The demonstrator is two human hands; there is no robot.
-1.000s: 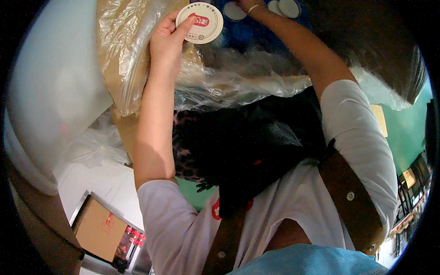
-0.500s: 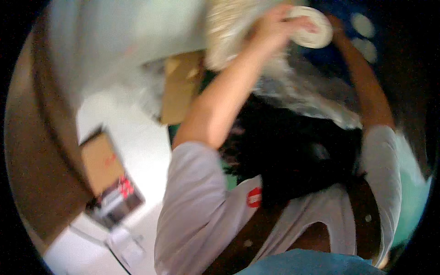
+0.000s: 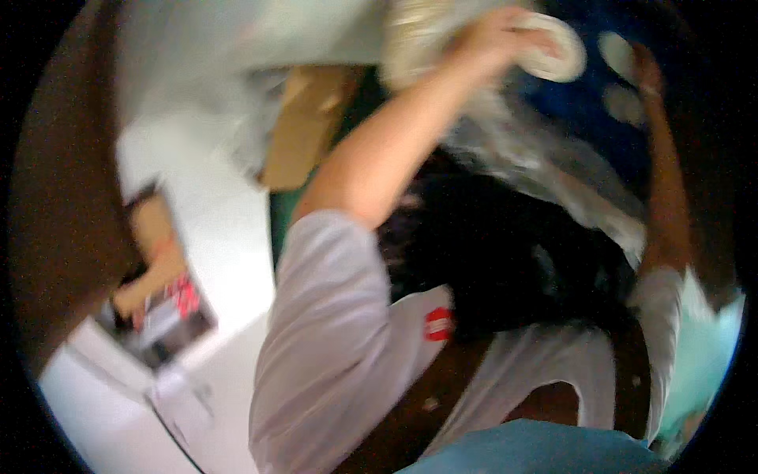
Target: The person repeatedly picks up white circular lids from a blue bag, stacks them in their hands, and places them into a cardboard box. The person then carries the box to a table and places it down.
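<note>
1. The left hand (image 3: 493,39) was raised high and closed around the rim of a round white disc (image 3: 557,55) (a lid or a roll of tape; motion blur left its kind unclear). The fingers were curled over the disc's near edge, and the disc sat at the top of the view, against a blue surface (image 3: 588,118).

2. The right hand (image 3: 643,71) was also raised, at the upper right beside two pale round patches (image 3: 624,75) on the blue surface. Whether it was open or gripping anything could not be told; it was dark and smeared.

3. Crinkled clear plastic sheeting (image 3: 537,162) hung just below both hands, over a dark mass (image 3: 505,268) lying between the forearms.

4. A brown cardboard piece (image 3: 304,130) stood to the left of the left forearm; a small open carton (image 3: 158,300) rested well apart, low on a white surface (image 3: 229,229).

5. Risk, grip: the disc was held at its edge only, so it would probably slip if the arm swung further.

6. Risk, snagging: the plastic sheeting lay close under the wrists and could likely catch a hand and drag loose.

7. Risk, visibility: the view was heavily blurred (a fast head movement seemed the cause), so placing the disc accurately would be unreliable.
</note>
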